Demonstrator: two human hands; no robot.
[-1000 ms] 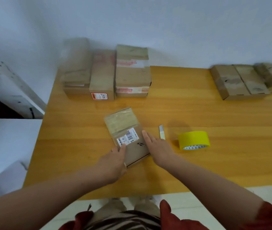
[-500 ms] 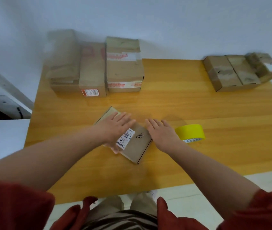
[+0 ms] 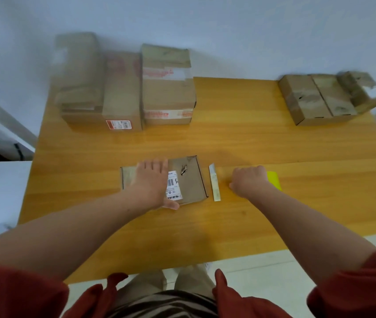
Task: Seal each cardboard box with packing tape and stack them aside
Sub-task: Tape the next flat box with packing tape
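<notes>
At mid tabletop (image 3: 251, 226), hold the small box (image 3: 191, 187) pinned flat under the spread-open left grip (image 3: 152, 182). With the right grip (image 3: 249, 181), curled at the yellow tape roll (image 3: 274, 180) (clamped or only touching: cannot tell), lift the roll clear of the slim pale tool (image 3: 214, 184).

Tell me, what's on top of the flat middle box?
The left hand lies flat on the flat box, covering part of a white barcode label. Whatever is beneath the palm is hidden.

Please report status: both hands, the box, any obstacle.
Left hand flat on small box. Right hand curled over yellow tape roll, grip unclear. Slim pale tool lies between box and tape.
</notes>
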